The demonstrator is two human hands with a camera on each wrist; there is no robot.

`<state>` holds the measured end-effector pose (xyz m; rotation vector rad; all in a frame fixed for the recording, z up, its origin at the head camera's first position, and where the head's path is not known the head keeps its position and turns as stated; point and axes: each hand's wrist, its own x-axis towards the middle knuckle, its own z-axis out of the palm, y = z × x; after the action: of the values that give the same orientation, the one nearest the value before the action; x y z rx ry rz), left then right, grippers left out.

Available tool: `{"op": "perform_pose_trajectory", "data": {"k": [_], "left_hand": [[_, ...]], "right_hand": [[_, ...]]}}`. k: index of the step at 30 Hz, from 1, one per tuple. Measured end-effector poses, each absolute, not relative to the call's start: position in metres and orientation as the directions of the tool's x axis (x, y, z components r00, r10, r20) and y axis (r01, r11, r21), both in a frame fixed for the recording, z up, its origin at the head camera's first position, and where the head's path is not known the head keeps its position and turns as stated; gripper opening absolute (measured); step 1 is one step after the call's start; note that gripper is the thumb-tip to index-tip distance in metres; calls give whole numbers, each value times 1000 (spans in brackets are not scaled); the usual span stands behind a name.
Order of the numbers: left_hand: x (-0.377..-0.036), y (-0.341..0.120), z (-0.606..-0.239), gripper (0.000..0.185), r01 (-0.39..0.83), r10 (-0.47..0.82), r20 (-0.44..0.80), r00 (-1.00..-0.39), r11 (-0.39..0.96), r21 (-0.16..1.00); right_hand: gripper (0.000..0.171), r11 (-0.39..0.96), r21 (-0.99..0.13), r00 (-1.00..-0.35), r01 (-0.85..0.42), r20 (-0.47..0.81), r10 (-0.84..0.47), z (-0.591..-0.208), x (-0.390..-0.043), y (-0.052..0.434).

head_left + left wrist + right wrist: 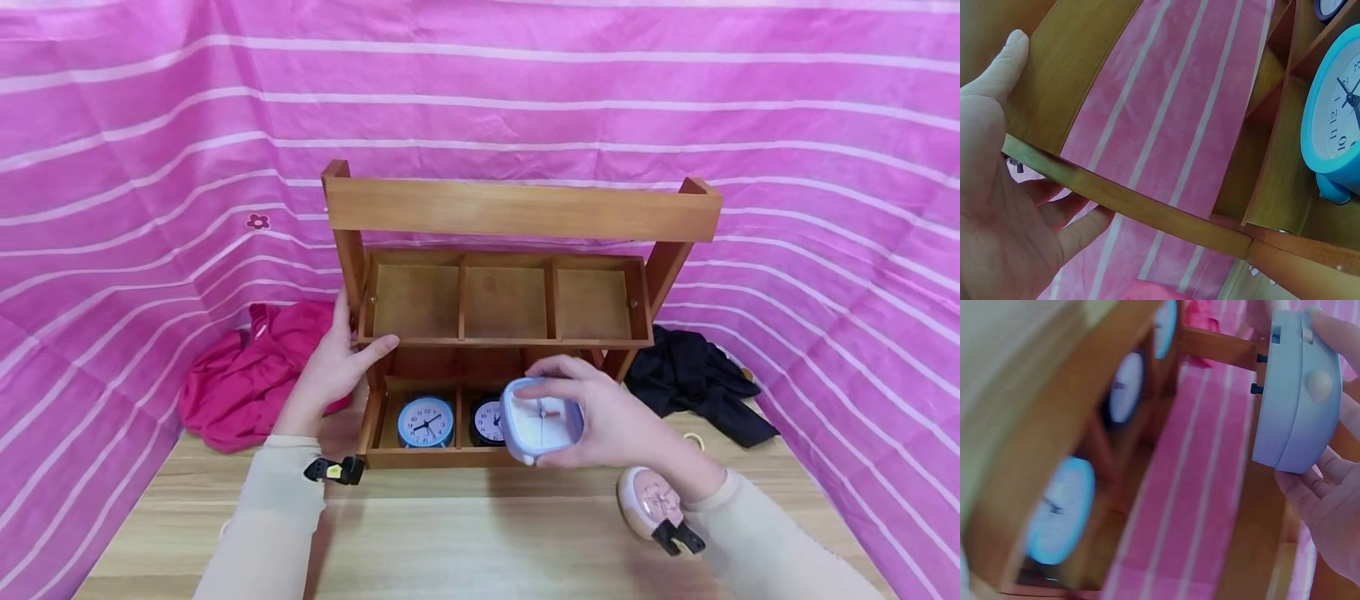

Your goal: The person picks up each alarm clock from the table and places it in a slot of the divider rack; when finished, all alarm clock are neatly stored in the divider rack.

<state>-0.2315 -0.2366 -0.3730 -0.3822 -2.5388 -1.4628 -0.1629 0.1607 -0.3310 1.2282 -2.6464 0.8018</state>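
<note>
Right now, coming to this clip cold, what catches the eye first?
The wooden shelf rack at table centre, against pink striped cloth. The right hand holds a pale lavender square clock before the lower tier, where a blue alarm clock and a black clock already sit. The left hand grips the rack's left side; a pink clock lies on the table.

Four clocks: a blue one (425, 421) and a black one (487, 421) in the rack, a lilac one (542, 421) held, a pink one (643, 502) on the table. One wooden rack (517, 212). Two cloth heaps, pink (251, 375) and black (693, 379).
</note>
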Motion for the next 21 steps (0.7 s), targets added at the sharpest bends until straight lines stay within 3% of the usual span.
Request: {"op": "perform_pose_trajectory", "data": {"k": [11, 21], "left_hand": [[-230, -236, -373, 109, 291, 115, 271, -956, 506, 812], [-230, -235, -373, 109, 309, 117, 292, -949, 518, 798]], "right_hand": [[71, 464, -384, -597, -798, 406, -692, -278, -198, 124], [77, 471, -341, -581, -813, 499, -643, -265, -236, 73]]}}
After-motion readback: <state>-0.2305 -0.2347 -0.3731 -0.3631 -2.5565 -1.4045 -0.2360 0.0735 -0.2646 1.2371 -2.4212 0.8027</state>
